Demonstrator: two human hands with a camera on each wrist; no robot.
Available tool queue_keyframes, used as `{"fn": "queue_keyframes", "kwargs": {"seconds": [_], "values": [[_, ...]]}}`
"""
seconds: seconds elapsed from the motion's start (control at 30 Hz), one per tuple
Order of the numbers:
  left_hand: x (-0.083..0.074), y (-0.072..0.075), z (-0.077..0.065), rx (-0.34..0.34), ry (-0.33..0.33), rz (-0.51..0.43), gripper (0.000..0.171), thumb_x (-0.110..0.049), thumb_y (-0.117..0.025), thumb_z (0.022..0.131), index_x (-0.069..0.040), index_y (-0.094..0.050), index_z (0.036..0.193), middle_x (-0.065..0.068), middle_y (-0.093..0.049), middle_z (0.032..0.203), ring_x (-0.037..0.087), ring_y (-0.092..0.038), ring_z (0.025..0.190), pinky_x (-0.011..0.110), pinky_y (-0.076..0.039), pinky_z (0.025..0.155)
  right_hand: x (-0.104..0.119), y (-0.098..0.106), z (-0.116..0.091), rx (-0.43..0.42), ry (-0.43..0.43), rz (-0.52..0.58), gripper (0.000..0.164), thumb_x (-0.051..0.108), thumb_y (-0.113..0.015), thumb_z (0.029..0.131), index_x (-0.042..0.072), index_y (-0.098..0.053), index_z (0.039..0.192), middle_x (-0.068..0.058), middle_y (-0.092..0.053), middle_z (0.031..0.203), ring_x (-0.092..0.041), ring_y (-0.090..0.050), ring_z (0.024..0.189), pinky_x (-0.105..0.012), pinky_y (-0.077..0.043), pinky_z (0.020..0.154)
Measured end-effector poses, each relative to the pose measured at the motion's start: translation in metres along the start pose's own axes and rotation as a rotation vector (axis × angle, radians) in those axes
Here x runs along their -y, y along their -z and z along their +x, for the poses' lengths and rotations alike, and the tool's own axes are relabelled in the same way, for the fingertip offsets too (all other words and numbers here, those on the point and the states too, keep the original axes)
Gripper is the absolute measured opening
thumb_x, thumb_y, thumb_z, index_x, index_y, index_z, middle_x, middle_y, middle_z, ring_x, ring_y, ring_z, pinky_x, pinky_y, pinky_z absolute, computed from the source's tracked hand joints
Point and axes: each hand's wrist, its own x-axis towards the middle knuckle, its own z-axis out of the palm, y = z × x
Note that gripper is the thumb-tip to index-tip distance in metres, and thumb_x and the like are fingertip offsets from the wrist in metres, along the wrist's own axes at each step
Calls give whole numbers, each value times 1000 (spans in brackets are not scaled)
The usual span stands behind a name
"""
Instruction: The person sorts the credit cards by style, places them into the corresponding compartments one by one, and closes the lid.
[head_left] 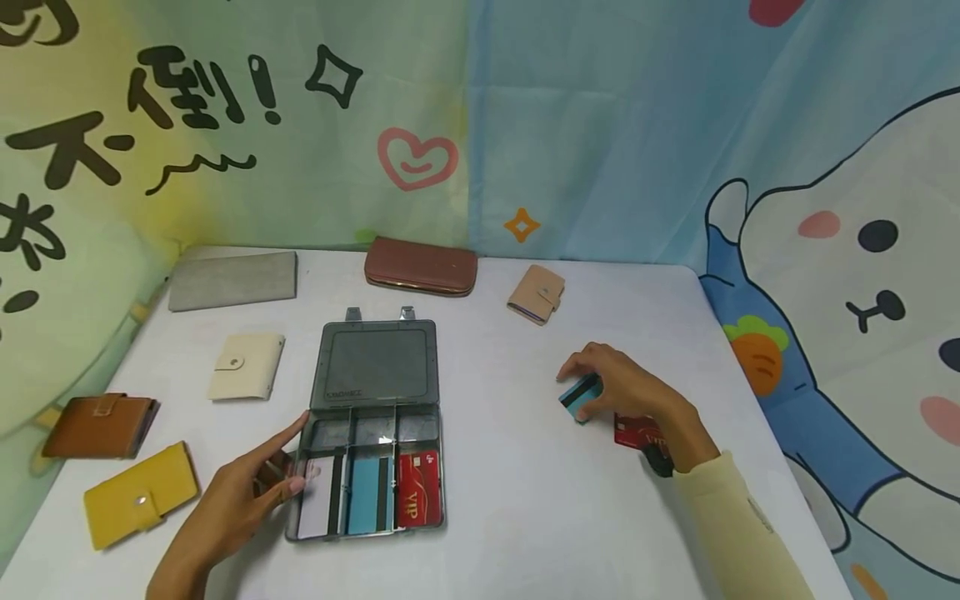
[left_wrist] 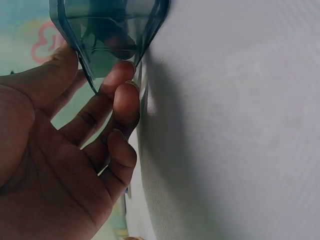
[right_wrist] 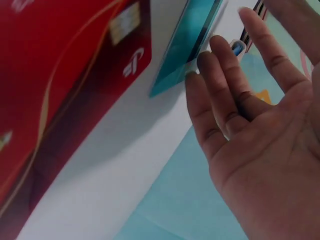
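Observation:
My left hand (head_left: 238, 498) grips the left wall of an open grey plastic case (head_left: 327, 533), its thumb over the rim. Close up in the left wrist view, fingertips (left_wrist: 126, 100) touch the case's translucent corner (left_wrist: 110, 30). The case's front compartments hold a white card (head_left: 315, 497), a blue card (head_left: 364, 495) and a red VIP card (head_left: 420, 489). My right hand (head_left: 626, 385) is spread around another blue card (head_left: 581, 395) on the table; its fingertips are at the card's edge in the right wrist view. Another red card (head_left: 636, 431) lies under the right wrist.
Yellow (head_left: 138, 497), brown (head_left: 97, 427) and cream (head_left: 246, 367) card holders lie on the left. A grey wallet (head_left: 234, 282), a dark brown zip wallet (head_left: 420, 265) and a beige card holder (head_left: 536, 293) are along the back. A printed curtain (head_left: 585, 150) hangs behind the white table (head_left: 510, 517).

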Motion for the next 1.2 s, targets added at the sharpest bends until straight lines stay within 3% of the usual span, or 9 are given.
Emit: {"fn": "queue_keyframes", "kwargs": {"seconds": [0.2,0.33,0.43,0.6,0.7,0.87,1.03,1.2], "values": [[-1,-1,0,-5,-3,-4,80,-19,-74,88,-31,-34,156,1,-61,91,3,-51,69,23,-44,60,2,-4,0,-15,-49,-71,44,19,-94,66,23,-68,101,-4,-55,108,-23,-49,104,-39,-49,88],[-1,-2,-1,-9,-5,-10,80,-19,-74,88,-31,-33,156,2,-62,93,3,-52,69,23,-44,60,8,-8,4,-26,-38,-44,39,18,-95,65,18,-66,92,-3,-58,100,-21,-53,95,-36,-47,83],[-1,-2,-1,-8,-5,-7,80,-20,-74,89,-31,-33,156,2,-61,93,3,-51,69,23,-44,60,14,-13,7,-64,-16,1,35,18,-92,69,16,-65,90,0,-62,92,-19,-55,85,-33,-47,77],[-1,-2,0,1,5,1,80,-20,-74,89,-32,-32,156,1,-61,92,3,-51,70,23,-44,60,26,-23,13,-190,41,67,18,21,-81,84,21,-65,92,6,-62,82,-15,-52,68,-28,-44,63],[-1,-2,0,8,19,2,81,-20,-74,89,-33,-32,157,2,-61,92,4,-51,70,23,-44,60,38,-29,16,-241,82,162,15,18,-73,92,22,-65,103,5,-61,84,-15,-51,63,-25,-44,57],[-2,-2,0,13,35,7,81,-19,-74,89,-34,-31,157,2,-61,93,5,-51,71,23,-44,61,64,-40,18,-262,142,419,25,15,-66,97,18,-63,122,-3,-58,86,-23,-54,55,-28,-49,53],[-3,-1,0,13,35,7,81,-19,-74,89,-33,-31,157,2,-61,93,5,-51,71,23,-44,61,91,-55,19,-252,156,599,23,21,-67,96,18,-65,119,-8,-60,85,-34,-57,56,-28,-49,50],[-3,0,0,8,34,8,82,-19,-74,88,-33,-32,157,3,-62,95,5,-52,71,23,-44,60,119,-69,21,-204,163,667,21,24,-70,95,19,-67,115,-11,-69,82,-31,-63,57,-30,-52,53]]}}
